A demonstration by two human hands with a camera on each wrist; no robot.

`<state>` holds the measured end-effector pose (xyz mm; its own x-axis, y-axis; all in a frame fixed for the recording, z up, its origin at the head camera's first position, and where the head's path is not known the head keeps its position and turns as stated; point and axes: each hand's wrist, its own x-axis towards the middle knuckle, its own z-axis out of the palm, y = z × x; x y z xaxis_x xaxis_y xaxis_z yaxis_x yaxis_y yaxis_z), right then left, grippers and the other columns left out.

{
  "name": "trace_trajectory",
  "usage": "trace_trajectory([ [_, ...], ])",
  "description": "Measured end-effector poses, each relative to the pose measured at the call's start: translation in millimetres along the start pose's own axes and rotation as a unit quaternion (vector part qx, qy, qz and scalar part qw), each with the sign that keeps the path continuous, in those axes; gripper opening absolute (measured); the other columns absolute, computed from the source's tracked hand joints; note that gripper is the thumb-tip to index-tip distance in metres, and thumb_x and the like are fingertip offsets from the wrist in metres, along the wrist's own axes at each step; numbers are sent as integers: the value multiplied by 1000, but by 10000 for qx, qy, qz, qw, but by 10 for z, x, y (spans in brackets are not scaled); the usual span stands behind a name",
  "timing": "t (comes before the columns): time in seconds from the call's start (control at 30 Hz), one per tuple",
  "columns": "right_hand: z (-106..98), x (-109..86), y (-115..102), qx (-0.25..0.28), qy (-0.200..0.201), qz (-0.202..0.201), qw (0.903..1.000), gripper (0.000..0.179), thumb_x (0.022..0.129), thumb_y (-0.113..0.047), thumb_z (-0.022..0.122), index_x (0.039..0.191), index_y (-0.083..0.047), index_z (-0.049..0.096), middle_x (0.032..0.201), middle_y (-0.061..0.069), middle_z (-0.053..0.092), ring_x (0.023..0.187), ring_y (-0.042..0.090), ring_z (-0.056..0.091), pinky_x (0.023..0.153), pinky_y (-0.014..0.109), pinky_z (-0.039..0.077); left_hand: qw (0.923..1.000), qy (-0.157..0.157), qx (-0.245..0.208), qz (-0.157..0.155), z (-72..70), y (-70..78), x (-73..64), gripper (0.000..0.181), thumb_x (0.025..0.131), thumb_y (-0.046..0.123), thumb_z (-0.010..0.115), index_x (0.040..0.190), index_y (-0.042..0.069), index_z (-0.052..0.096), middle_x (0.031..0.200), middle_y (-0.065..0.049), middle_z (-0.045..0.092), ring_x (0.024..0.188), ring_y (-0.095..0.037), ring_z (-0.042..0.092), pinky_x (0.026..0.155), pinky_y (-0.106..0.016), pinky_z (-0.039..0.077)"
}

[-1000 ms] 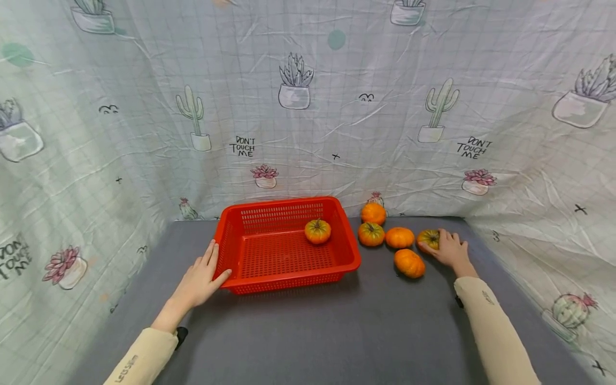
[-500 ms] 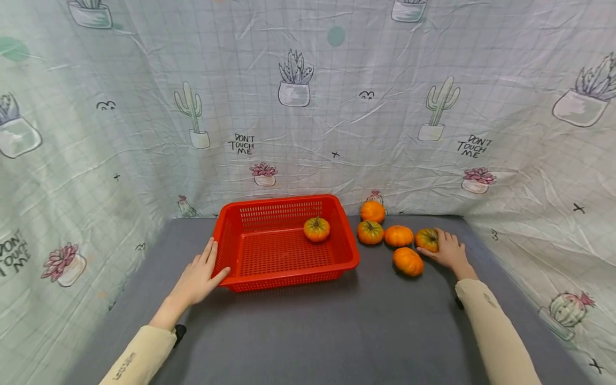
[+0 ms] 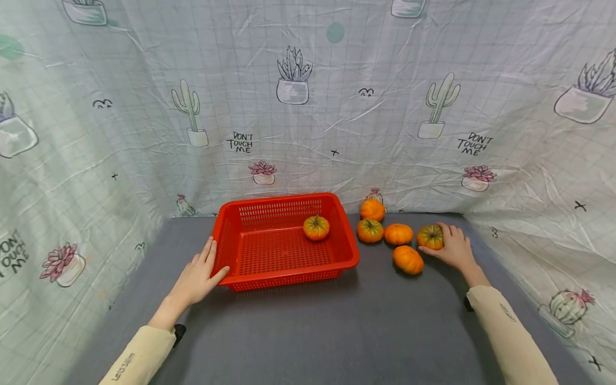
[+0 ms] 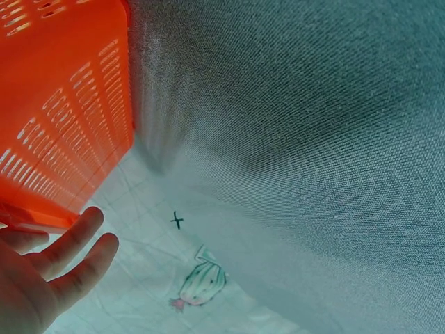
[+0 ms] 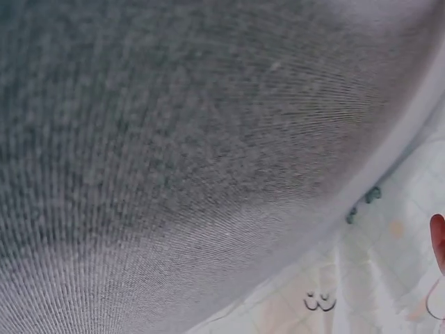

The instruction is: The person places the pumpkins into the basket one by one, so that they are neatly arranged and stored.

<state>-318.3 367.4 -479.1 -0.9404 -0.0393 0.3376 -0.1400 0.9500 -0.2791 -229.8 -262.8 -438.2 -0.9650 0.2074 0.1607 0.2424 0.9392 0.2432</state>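
My left hand (image 3: 194, 278) rests at the left side of a red plastic basket (image 3: 289, 280), fingers extended along the rim and thumb on the front left corner. In the left wrist view its fingers (image 4: 80, 271) are loosely straight beside the slotted basket wall (image 4: 83, 97). Inside the basket sits one green-orange mini pumpkin (image 3: 316, 228), near the right wall. At the right, my right hand (image 3: 456, 248) holds another green-orange mini pumpkin (image 3: 430, 237), thumb at its front and fingers around its right side. Only one fingertip (image 5: 438, 240) shows in the right wrist view.
Between basket and right hand stand an orange pumpkin (image 3: 372, 210) at the back, a greenish one (image 3: 370, 231) before it, and two more orange pumpkins (image 3: 398, 234), (image 3: 408, 260). A patterned cloth (image 3: 337, 107) hangs behind and beside the grey table (image 3: 308, 331).
My right hand has shifted slightly to the right, and the green-orange pumpkin in it has turned and moved right with it. The left hand and basket stay in place.
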Motion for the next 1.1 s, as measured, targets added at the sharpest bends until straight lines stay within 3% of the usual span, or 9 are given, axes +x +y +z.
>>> trace_trajectory([
  [0.37, -124, -83, -220, 231, 371, -444, 9981, 86, 62, -48, 75, 124, -1, 39, 103, 23, 42, 91, 38, 37, 64, 44, 27, 10000, -53, 35, -41, -9, 0, 4, 83, 88, 55, 37, 142, -3, 12, 149, -20, 9, 117, -47, 35, 90, -62, 32],
  [0.77, -288, -114, -561, 445, 791, -952, 9913, 82, 58, -39, 80, 122, -3, 43, 102, 21, 44, 93, 38, 39, 74, 56, 30, 9999, -49, 16, -95, -7, -4, 9, 83, 87, 54, 38, 142, -2, 12, 149, -19, 9, 118, -45, 35, 91, -62, 32],
  [1.1, -375, -148, -803, 466, 826, -1362, 9861, 79, 58, -36, 79, 119, 0, 45, 107, 22, 48, 97, 38, 42, 73, 50, 30, 9999, -70, 19, -122, -5, -3, 15, 83, 87, 54, 39, 142, -3, 12, 149, -19, 9, 118, -47, 34, 91, -62, 31],
])
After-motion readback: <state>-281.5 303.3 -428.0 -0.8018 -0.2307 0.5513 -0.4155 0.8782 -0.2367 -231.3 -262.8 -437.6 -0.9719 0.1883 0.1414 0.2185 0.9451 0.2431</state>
